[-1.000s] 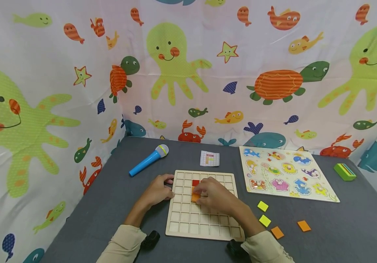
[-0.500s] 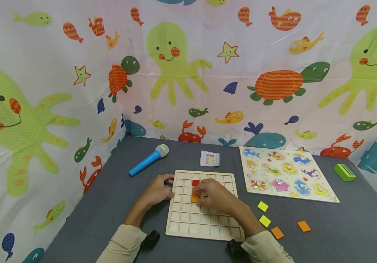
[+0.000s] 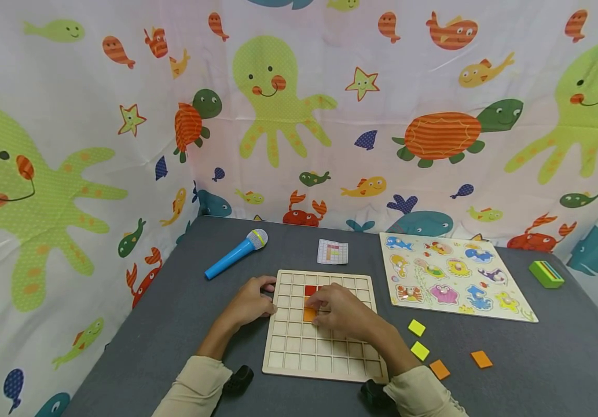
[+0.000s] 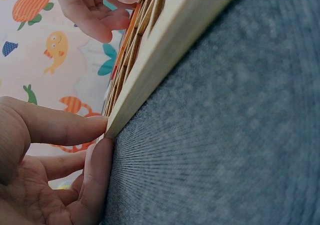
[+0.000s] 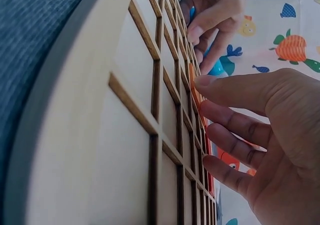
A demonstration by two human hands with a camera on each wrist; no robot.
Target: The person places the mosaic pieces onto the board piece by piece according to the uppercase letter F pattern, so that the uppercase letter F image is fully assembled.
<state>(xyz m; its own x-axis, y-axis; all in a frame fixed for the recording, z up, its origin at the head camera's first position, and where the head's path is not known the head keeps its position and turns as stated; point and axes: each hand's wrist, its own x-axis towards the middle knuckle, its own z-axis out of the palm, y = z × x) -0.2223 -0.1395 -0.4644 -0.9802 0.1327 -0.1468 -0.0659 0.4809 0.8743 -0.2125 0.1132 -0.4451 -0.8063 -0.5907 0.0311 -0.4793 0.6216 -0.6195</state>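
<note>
A pale wooden grid board [image 3: 325, 359] lies on the grey tabletop, with a red tile [image 3: 310, 289] and orange tiles [image 3: 309, 314] set in one column. My left hand [image 3: 246, 301] holds the board's left edge. In the left wrist view its thumb and a finger [image 4: 97, 127] meet the rim near a corner. Over the orange tiles is my right hand [image 3: 342, 313]. The right wrist view shows its thumb [image 5: 215, 87] and fingertips touching the orange strip [image 5: 195, 85], with the fingers fairly straight. That hand partly covers the tiles in the head view.
Right of the board lie yellow tiles [image 3: 419, 350] and loose orange tiles [image 3: 481, 359]. Behind are a small pattern card [image 3: 333, 252], a toy microphone [image 3: 236, 253] and a sea-animal puzzle [image 3: 455, 301]. A green block stack [image 3: 546, 274] stands far right.
</note>
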